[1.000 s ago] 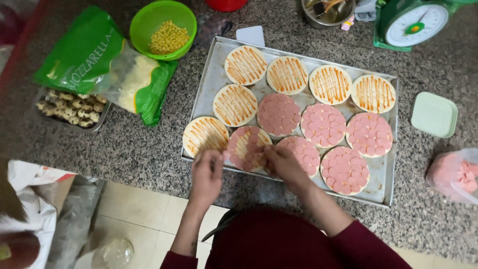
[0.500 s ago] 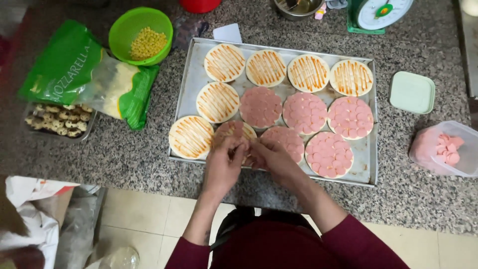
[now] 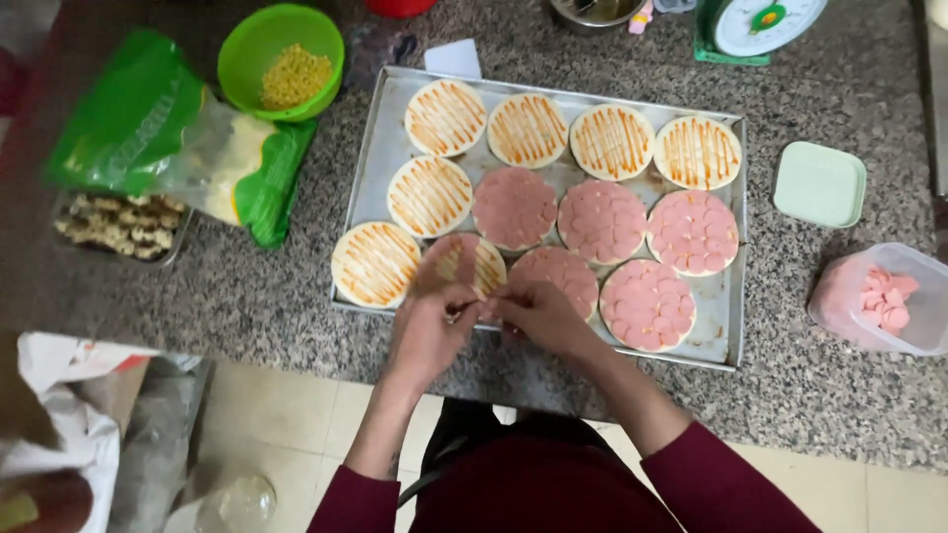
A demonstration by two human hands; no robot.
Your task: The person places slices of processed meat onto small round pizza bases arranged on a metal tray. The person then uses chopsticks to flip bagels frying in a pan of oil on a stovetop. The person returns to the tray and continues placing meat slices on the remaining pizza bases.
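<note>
Where the speckled grey granite counter (image 3: 247, 296) fills most of the head view, a rectangular metal baking tray (image 3: 380, 148) lies on it, holding eleven small round dough bases. Six bases carry only orange sauce stripes, among them the far row of four (image 3: 570, 140). Four bases are fully covered with pink sausage rounds (image 3: 602, 219). The partly topped round base (image 3: 472, 263) sits in the near row, second from the left, with a few pink slices on its stripes. At the far left lie a green plastic bag of shredded white cheese (image 3: 168, 148) and a green plastic bowl of yellow corn kernels (image 3: 281, 59). At the near right stands a clear plastic tub of pink sausage slices (image 3: 879, 301), with a pale green square lid (image 3: 819, 184) just beyond it. The left hand (image 3: 427, 331) and right hand (image 3: 538, 314) meet at the tray's near edge, just below the partly topped base. Their fingertips pinch together on something small between them, probably sausage slices, though it is too small to tell. Judged from this position, stuck slices could tear as they are parted. A slice could also drop over the tray's near rim, since the hands work right at that edge.
</note>
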